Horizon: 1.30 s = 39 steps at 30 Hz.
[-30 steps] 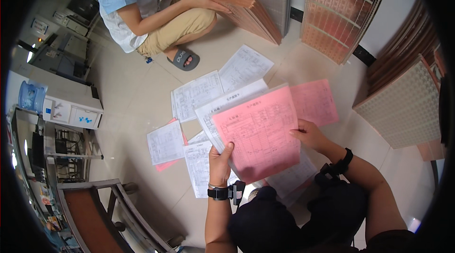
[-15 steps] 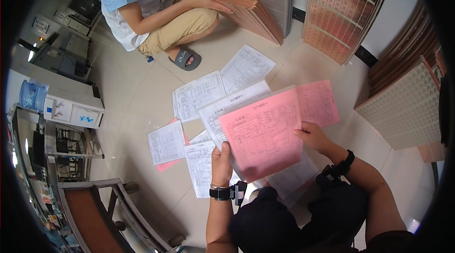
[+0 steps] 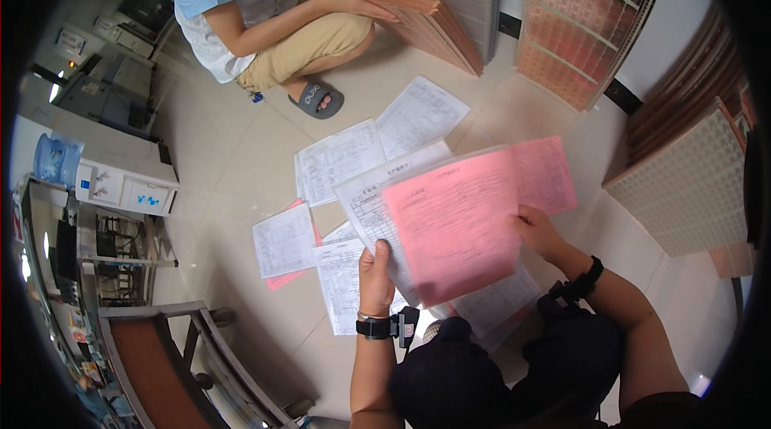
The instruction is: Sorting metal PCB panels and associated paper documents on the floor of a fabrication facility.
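Pinched between thumb and fingers of my right hand [image 3: 536, 230] is the right edge of a pink printed form [image 3: 458, 228]. My left hand [image 3: 375, 276] grips the lower left edge of a white printed form [image 3: 369, 196], which lies partly behind the pink one. Both sheets are tilted above the floor in front of my knees. Below and beyond them lie several more forms: a pink sheet [image 3: 546, 176] to the right, white sheets [image 3: 341, 160] farther off, and a white sheet over pink [image 3: 283, 240] at the left.
A person [image 3: 265, 27] squats at the far side, hands on a stack of copper-coloured panels [image 3: 426, 23]. More panels [image 3: 590, 23] lean on the wall and at the right [image 3: 683, 180]. A water dispenser [image 3: 124, 180] stands left; a wooden chair [image 3: 152, 365] is near left.
My right hand has drawn the pink form slightly to the right, so more of the white form beneath shows. My left hand stays almost in place.
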### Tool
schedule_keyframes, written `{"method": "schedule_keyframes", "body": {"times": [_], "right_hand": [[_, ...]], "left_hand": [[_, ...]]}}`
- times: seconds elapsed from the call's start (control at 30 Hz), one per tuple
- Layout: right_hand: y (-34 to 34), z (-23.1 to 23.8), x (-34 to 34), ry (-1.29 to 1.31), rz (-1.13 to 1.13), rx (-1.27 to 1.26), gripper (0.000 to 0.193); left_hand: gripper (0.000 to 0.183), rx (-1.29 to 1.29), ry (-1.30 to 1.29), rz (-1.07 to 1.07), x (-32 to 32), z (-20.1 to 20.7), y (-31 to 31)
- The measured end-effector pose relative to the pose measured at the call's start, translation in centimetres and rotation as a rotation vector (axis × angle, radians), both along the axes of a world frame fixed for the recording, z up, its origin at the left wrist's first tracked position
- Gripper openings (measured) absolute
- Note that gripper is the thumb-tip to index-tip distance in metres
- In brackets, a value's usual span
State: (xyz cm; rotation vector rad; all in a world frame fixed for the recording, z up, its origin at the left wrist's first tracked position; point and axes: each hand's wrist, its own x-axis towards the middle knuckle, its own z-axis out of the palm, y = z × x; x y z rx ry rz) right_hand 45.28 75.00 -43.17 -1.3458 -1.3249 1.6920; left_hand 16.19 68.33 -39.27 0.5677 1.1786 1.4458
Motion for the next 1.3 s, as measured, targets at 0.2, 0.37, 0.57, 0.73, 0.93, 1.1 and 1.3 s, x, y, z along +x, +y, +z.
{"method": "schedule_keyframes", "body": {"times": [0.2,0.37,0.57,0.73,0.93,1.1,1.3], "right_hand": [[-0.1,-3.2,1.7,0.028,-0.171,-0.014,0.014],[0.2,-4.1,2.6,-0.023,-0.173,0.03,0.017],[0.0,-4.9,3.8,0.009,-0.33,-0.007,0.014],[-1.2,-6.6,4.4,-0.112,-0.212,-0.131,0.016],[-4.5,-11.4,6.0,-0.408,0.063,-0.11,0.017],[-6.6,-16.6,6.3,-0.488,0.213,0.081,0.048],[-2.5,-8.2,3.7,0.02,0.248,-0.201,0.061]], "left_hand": [[0.025,0.012,0.008,0.009,0.0,-0.6,0.1],[0.025,0.016,0.006,0.014,-0.4,-0.5,-0.1],[0.024,-0.016,0.031,0.039,-0.3,-0.5,0.0],[0.026,0.024,0.132,0.201,-5.4,1.2,-1.5],[0.036,0.141,0.102,0.351,-5.2,1.1,-1.9],[0.037,0.059,0.11,0.156,-5.4,-0.6,-2.2],[0.029,0.028,0.07,-0.032,-0.3,0.3,0.7]]}}
